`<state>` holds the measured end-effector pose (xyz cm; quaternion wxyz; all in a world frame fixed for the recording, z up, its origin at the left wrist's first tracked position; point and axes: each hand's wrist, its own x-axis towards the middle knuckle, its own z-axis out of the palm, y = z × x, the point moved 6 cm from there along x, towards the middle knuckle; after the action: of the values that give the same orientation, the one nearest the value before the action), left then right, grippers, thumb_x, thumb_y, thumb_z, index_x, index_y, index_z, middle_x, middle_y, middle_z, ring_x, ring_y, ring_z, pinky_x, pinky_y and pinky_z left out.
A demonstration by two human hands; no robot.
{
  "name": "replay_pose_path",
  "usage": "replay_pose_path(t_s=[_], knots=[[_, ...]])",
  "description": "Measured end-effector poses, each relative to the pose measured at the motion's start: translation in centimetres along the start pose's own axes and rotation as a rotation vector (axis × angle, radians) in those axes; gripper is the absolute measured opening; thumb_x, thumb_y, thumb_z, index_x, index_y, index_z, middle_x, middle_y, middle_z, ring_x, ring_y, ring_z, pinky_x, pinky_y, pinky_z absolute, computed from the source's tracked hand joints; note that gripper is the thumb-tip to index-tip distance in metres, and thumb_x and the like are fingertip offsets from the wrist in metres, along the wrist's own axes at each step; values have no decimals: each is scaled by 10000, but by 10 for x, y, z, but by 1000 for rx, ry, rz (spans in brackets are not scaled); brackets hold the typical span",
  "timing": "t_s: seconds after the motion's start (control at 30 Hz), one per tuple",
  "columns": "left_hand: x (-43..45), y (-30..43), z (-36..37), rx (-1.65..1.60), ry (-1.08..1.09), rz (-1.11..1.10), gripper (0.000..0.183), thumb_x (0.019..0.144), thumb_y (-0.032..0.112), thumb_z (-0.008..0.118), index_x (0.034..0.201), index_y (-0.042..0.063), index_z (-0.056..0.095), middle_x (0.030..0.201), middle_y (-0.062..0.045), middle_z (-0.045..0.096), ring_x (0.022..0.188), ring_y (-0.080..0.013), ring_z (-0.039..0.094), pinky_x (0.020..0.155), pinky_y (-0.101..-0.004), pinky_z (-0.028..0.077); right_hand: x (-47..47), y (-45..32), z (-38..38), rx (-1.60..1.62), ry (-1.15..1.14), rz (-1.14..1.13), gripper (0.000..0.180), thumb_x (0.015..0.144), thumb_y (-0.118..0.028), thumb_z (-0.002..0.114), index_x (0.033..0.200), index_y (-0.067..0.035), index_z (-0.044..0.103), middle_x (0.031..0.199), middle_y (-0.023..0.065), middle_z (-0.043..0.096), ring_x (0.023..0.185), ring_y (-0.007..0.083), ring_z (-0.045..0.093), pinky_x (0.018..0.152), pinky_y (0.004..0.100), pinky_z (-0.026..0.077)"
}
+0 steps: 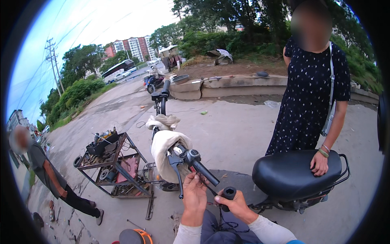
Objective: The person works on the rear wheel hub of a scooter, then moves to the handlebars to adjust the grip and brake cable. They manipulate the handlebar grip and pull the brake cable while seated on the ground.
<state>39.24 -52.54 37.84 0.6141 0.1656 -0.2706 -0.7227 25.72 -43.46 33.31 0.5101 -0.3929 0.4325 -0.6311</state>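
My right hand is closed around a black handlebar grip with a hollow end, and a dark cable runs from it. Just left of it, my left hand pinches the dark cable with thumb and fingertips beneath the scooter's handlebar end. On the same handlebar side are a brake lever and a round switch housing. Pale cloth wraps the bars. The far handlebar grip points away from me. Thin wires hang over my lap.
A metal tool cart with tools and parts stands left of the scooter. A person rests a hand on the black seat at right. Another person stands at far left, near tools on the ground. An orange-rimmed stool is at the bottom.
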Motion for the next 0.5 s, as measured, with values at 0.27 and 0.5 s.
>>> replay_pose_path(t_s=[0.27,0.5], knots=[[-13,6,7,60,-42,119,35,1013,85,593,1044,76,578,939,-11,641,796,-101,577,709,-264,445,-19,-21,-24,-102,118,-80,334,905,-113,819,1200,17,731,1102,74,756,989,131,687,879,310,564],[-37,6,36,144,131,403,20,1022,41,555,1019,59,547,857,-3,585,694,-66,443,660,-245,365,-30,-61,-34,-155,115,-209,342,912,-63,791,1224,44,698,1103,108,750,991,141,694,849,293,573]])
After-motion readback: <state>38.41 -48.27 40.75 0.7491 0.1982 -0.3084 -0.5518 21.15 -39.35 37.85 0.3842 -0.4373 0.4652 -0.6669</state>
